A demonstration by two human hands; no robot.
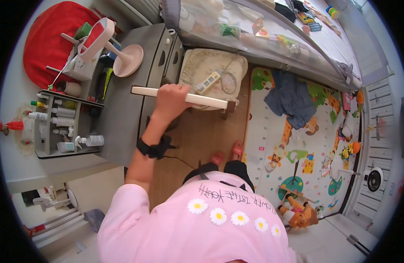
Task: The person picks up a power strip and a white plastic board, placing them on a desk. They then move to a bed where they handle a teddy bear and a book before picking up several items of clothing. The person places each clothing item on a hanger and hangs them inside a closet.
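My left hand (171,100) is closed around the middle of a long cream bar (206,101), which looks like the top rail of a chair. A black band sits on that wrist. Beyond the bar lies a pale patterned seat cushion (195,65) with a white power strip (208,82) and a round mesh item on it. My right hand is out of sight. My feet in red slippers (237,150) stand on the wooden floor below the bar.
To the left is a grey desk (127,114) with a pink stand mirror (123,59), and a shelf of bottles (57,127) beside it. On the right, a colourful play mat (298,149) holds blue clothes (292,98) and a toy horse (298,215). A bed (263,30) runs along the back.
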